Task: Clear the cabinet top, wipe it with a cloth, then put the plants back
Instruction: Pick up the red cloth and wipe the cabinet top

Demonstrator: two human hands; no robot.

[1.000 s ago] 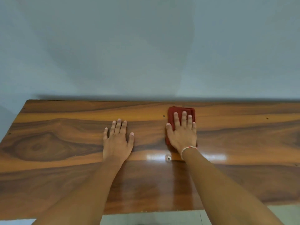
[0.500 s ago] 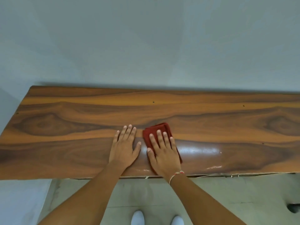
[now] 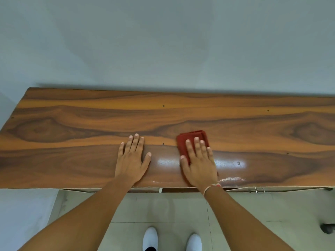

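The wooden cabinet top (image 3: 72, 127) spans the view, with nothing standing on it. A folded red cloth (image 3: 190, 140) lies right of centre, toward the front. My right hand (image 3: 199, 163) presses flat on the cloth, fingers spread, covering its near half. My left hand (image 3: 132, 160) rests flat on the bare wood to the left of the cloth, palm down, holding nothing. No plants are in view.
A plain grey wall (image 3: 163, 42) rises behind the cabinet. Below the front edge is tiled floor (image 3: 253, 214), with my white shoes (image 3: 150, 238) close to the cabinet. A dark object (image 3: 328, 228) sits on the floor at the far right.
My right hand has slid the cloth to the right, away from my left hand, after earlier pulling it from the back toward the front edge. The left hand stays flat on the wood.
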